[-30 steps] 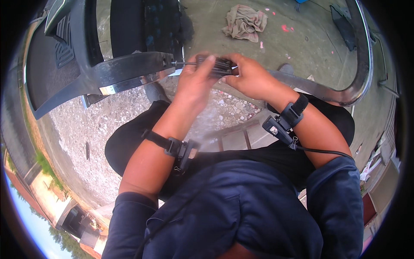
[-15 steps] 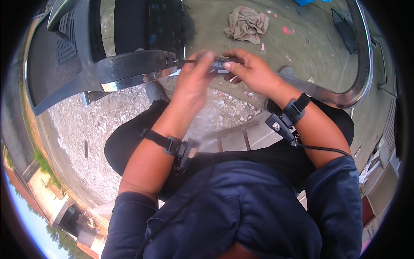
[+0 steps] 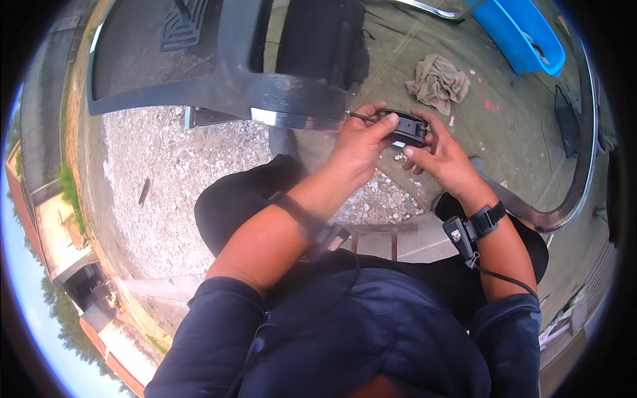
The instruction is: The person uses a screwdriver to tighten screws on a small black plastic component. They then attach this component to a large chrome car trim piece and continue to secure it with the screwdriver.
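Both my hands hold a black folding hex key set (image 3: pixel 406 130) with a thin dark key swung out on its left side. My left hand (image 3: pixel 355 147) grips its left end, thumb on top. Around its right end curl the fingers of my right hand (image 3: pixel 446 156), with the thumb at the near edge. The key's tip lies by the end of the chair's dark armrest (image 3: pixel 298 96); whether they touch, I cannot tell. A bright metal strip (image 3: pixel 272 117) runs along the armrest's near side. The black mesh chair (image 3: pixel 156 76) lies to the upper left.
Beyond my hands a crumpled beige rag (image 3: pixel 439 81) lies on the green ground sheet. Farther right stands a blue plastic bin (image 3: pixel 521 33) with things inside. A bent chrome tube (image 3: pixel 584 166) curves along the right. Pale gravelly ground (image 3: pixel 179 192) spreads at the left.
The view has shifted, so the scene sits lower and farther right. My left hand has gone from a blurred place over the key to gripping the set's body, which is turned differently.
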`<state>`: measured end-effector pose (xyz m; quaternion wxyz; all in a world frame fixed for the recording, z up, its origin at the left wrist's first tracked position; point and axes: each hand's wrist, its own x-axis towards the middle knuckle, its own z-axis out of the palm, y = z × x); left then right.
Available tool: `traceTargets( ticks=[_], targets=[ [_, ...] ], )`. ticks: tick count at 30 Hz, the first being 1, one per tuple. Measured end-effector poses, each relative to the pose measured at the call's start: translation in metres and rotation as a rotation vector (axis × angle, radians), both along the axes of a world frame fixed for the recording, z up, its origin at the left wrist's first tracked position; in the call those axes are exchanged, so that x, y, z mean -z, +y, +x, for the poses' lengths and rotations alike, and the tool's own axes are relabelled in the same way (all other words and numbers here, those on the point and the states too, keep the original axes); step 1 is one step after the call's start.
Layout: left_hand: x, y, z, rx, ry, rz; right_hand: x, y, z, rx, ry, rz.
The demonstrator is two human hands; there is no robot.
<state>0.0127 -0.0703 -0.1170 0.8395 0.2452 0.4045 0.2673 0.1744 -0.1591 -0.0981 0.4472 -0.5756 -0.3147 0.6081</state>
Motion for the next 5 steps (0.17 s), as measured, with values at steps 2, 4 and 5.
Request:
traceTargets(
  ticks=[2,4,5],
  targets=[
    [-0.003,-0.004,0.003,-0.071,-0.004,-0.084,0.002,-0.004,0.007,-0.061,-0.058,-0.002],
    [-0.002,-0.001,-0.002,-0.06,-0.028,-0.133,0.009,-0.001,0.015,-0.128,-0.035,-0.07],
    [0.0,-0.001,-0.003,-0.048,-0.067,-0.108,0.018,0.002,0.018,-0.157,-0.03,-0.113]
  ],
)
